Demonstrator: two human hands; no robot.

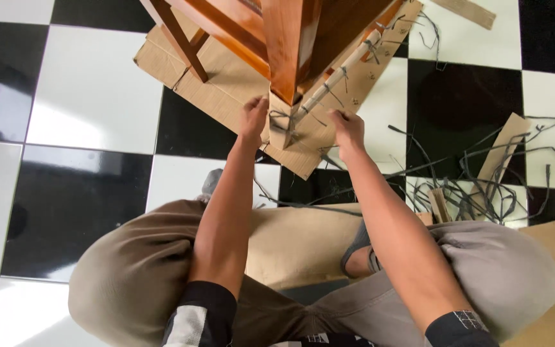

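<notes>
A brown wooden chair leg [288, 45] stands on a cardboard sheet [226, 83], its foot wrapped in cardboard [282, 128] and tied with dark string [284, 119]. My left hand [253, 119] grips the left side of that wrapped foot, fingers curled on the string. My right hand [347, 127] is closed just to the right of the foot and seems to pinch a strand of the string. A crossbar [342, 71] wrapped in cardboard and tied with string runs up to the right behind the leg.
Black and white floor tiles [91, 96] lie all around. A heap of cut dark string [483, 186] and cardboard strips [502, 151] lies at the right. Another chair leg [181, 42] stands at the upper left. My knees in beige trousers [136, 270] fill the foreground.
</notes>
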